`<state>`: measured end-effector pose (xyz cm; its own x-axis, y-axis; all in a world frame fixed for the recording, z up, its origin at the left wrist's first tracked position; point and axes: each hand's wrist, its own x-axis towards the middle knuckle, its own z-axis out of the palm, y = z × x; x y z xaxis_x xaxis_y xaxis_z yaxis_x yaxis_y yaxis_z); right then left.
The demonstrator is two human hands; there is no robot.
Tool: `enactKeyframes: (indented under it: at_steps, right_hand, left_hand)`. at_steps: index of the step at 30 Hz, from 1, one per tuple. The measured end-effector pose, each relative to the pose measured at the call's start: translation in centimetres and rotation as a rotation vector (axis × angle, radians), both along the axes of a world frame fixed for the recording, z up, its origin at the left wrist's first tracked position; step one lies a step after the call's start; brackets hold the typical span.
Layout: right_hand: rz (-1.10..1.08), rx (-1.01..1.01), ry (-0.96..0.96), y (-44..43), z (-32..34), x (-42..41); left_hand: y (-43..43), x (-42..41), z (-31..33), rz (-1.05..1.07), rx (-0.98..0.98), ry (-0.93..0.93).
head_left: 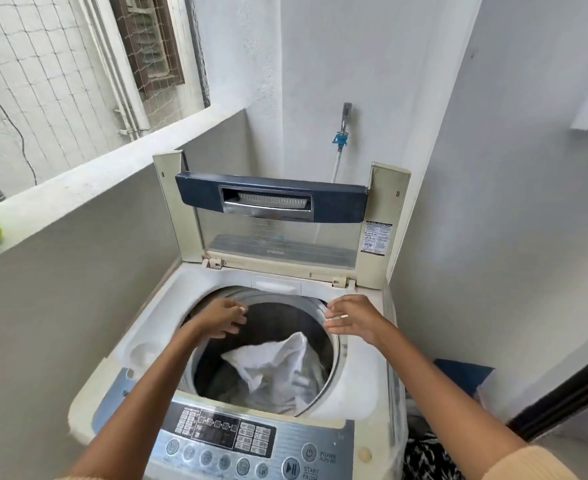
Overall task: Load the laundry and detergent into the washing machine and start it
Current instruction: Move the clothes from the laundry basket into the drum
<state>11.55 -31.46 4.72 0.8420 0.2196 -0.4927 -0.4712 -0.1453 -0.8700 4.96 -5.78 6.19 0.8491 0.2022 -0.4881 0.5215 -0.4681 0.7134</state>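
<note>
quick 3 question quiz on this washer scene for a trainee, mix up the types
1. True or false: the washing machine lid is closed.
2. What lies in the drum? A) white cloth B) shoes C) nothing
3. Fill in: the left hand and right hand hover above the drum, holding ____.

Key: 1 false, it stands open. 2 A, white cloth. 3 nothing.
</note>
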Motion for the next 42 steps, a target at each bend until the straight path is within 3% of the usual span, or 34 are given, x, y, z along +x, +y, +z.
enactKeyframes:
  at_steps: [5,11,15,18,20,24,28,32,38,42]
  right_hand:
    - [-0.078,0.105,0.042,-4.3,-1.5,-0.5]
    - [-0.385,0.253,0.081,-13.4,-3.9,-2.0]
    - [-0.65,0.239,0.152,-21.5,-8.0,-4.3]
    - [-0.821,0.184,0.257,-27.0,-13.1,-6.6]
    - [-0.87,0.169,0.359,-29.6,-16.8,-8.2]
    - [-0.87,0.152,0.525,-32.4,-24.0,-10.5]
    - [-0.841,0.09,0.598,-33.5,-30.3,-10.2]
    - [-0.605,-0.151,0.536,-32.6,-36.5,-8.1]
    - [0.527,-0.881,0.039,-31.1,-43.0,-5.4]
    - [0.791,-0.917,-0.05,-29.8,-47.2,-3.6]
  left_hand:
    - [-5.8,2.3,-0.9,-0.193,-0.022,0.025]
    - [-17.3,4.6,-1.8,-0.391,-0.163,-0.066]
    - [-27.7,4.9,-3.2,-0.642,-0.164,-0.054]
    - [-34.7,4.8,-5.8,-0.846,-0.048,-0.03]
    - [-38.4,4.6,-8.6,-0.916,0.008,0.104]
    - [-43.0,4.9,-15.7,-0.946,0.184,0.399]
    - [-44.7,5.6,-22.6,-0.942,0.38,0.445]
    - [-44.3,6.5,-28.8,-0.903,0.489,0.464]
    - [-43.3,7.3,-33.8,-0.877,0.547,0.496]
    - [-42.2,7.1,-36.5,-0.909,0.583,0.487]
